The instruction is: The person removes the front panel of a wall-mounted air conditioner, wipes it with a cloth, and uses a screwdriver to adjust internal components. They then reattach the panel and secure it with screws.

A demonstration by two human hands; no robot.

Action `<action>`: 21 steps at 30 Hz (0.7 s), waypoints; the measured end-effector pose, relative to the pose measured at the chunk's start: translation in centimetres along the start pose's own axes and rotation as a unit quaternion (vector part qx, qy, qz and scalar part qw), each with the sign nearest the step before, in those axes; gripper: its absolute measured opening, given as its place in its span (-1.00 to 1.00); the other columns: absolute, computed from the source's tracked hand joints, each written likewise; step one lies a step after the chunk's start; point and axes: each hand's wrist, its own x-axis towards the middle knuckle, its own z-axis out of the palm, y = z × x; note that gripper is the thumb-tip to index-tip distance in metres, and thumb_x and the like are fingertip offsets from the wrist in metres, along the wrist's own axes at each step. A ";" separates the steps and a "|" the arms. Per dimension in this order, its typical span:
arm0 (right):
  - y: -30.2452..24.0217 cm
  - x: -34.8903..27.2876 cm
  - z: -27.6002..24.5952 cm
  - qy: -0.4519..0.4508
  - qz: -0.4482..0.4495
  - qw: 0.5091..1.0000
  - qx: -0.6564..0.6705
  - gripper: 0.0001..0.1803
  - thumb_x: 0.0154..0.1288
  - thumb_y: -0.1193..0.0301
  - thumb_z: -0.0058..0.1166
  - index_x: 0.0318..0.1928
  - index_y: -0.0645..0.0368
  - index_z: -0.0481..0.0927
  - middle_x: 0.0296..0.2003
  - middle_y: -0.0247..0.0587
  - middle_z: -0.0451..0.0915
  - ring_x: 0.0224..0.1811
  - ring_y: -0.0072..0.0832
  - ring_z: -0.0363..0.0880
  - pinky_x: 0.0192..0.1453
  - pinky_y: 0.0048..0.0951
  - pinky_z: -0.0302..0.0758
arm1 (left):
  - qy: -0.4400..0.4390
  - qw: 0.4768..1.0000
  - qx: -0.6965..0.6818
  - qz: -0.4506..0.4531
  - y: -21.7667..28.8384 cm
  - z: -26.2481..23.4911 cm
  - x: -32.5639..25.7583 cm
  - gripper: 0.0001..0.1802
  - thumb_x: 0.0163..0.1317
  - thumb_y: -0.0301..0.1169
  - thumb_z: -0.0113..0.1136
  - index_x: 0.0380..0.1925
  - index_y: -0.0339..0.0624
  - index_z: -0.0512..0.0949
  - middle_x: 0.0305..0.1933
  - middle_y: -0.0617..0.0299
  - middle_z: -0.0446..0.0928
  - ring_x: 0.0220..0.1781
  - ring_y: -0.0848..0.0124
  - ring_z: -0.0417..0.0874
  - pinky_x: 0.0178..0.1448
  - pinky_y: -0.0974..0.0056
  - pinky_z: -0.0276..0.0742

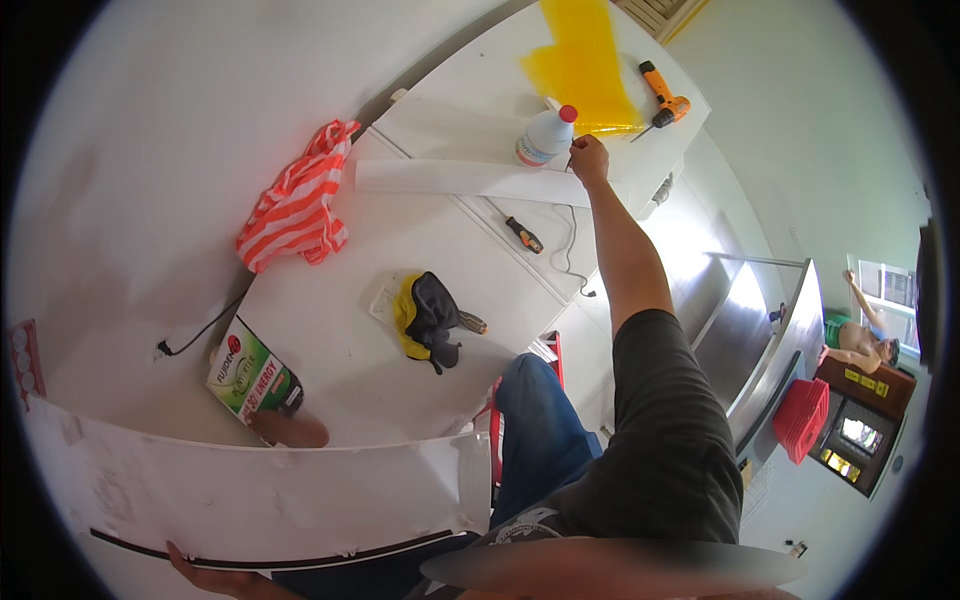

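My right arm stretches far forward. My right hand [592, 160] is closed in a pinch beside a white bottle with a red cap [546, 137]. A thin dark bit shows at its fingertips, too small to name. At the lower left, my left hand [212, 577] grips the lower edge of a long curved white panel [270, 495], which has a black strip [350, 553] along that edge. Most of the left fingers are hidden. Near my right hand lie a yellow translucent sheet [590, 75] and an orange cordless drill [665, 98].
A white strip [440, 178], a screwdriver [523, 234], a cable [572, 250], a black-and-yellow pouch [425, 315], a striped cloth [300, 205] and a green-white box [250, 375] lie on the white surface [330, 310]. Red baskets [802, 420] and another person [862, 338] are at right.
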 end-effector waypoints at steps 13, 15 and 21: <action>-2.7 -3.4 -9.5 -0.035 0.031 0.905 0.423 -0.88 0.46 0.67 0.02 -0.05 0.36 0.48 -0.13 -0.12 0.51 -0.14 -0.32 0.71 -0.02 -0.29 0.84 | -0.070 0.970 -0.185 -0.140 4.4 8.7 -0.9 -0.36 0.39 -0.02 0.13 0.30 -0.25 0.43 0.49 -0.11 0.31 0.49 -0.04 0.35 0.51 -0.13 0.35; -3.0 -4.1 -10.3 -0.021 0.055 0.892 0.447 -0.87 0.46 0.67 0.01 -0.02 0.37 0.47 -0.11 -0.10 0.50 -0.14 -0.30 0.71 -0.02 -0.30 0.84 | -0.104 0.965 -0.197 -0.139 4.9 8.7 -1.3 -0.34 0.38 -0.01 0.13 0.30 -0.26 0.43 0.47 -0.10 0.33 0.48 -0.03 0.36 0.50 -0.13 0.35; -2.9 -6.3 -10.3 -0.013 0.053 0.877 0.477 -0.88 0.48 0.72 -0.04 -0.04 0.36 0.43 -0.09 -0.11 0.47 -0.06 -0.25 0.70 0.11 -0.24 0.84 | -0.153 0.939 -0.263 -0.161 4.5 5.9 -1.0 -0.25 0.35 0.01 0.15 0.36 -0.30 0.38 0.46 -0.02 0.37 0.47 0.00 0.39 0.50 -0.09 0.36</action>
